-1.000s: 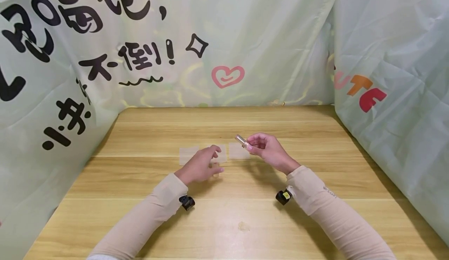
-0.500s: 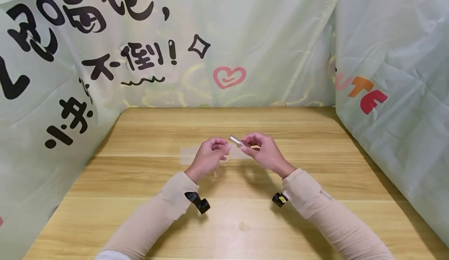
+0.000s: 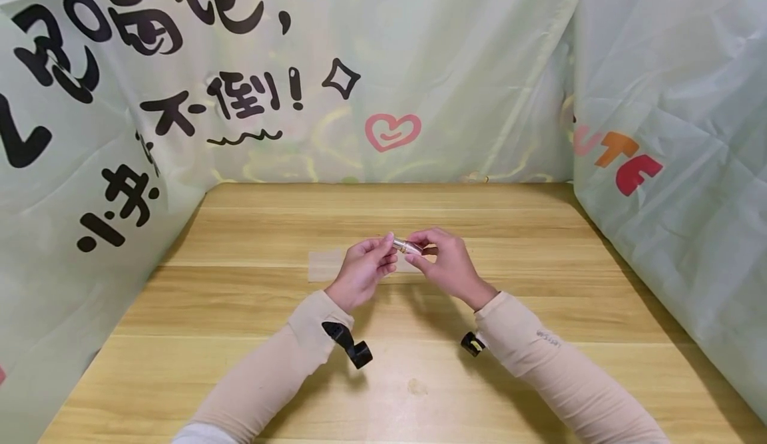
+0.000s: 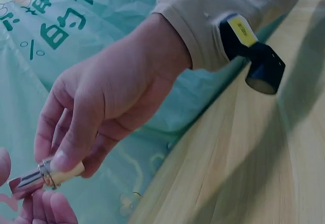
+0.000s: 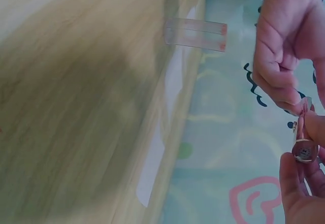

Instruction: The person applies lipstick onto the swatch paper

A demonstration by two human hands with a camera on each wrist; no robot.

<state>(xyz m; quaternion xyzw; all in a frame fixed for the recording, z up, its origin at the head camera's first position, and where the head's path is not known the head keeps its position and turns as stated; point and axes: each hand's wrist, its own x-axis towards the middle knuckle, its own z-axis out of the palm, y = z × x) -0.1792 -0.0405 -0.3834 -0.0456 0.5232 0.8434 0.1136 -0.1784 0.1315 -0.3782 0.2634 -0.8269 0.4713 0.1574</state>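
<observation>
Above the middle of the table my two hands meet at a slim lipstick tube. My left hand pinches its silvery end between thumb and fingers. From the other side my right hand pinches its pinkish, shiny end. In the left wrist view the right thumb lies along the gold part of the lipstick. The right wrist view shows the round base with a small label. A clear plastic piece, like a hollow cap, stands on the table; the left hand hides it in the head view.
Pale thin squares lie in a row on the wooden table, partly behind the hands. Printed cloth curtains enclose its back and sides. Each sleeve carries a small black wrist camera.
My left hand has moved right and up from over the pale squares and now grips the lipstick's silvery end. The right hand, holding the lipstick throughout, has shifted slightly left.
</observation>
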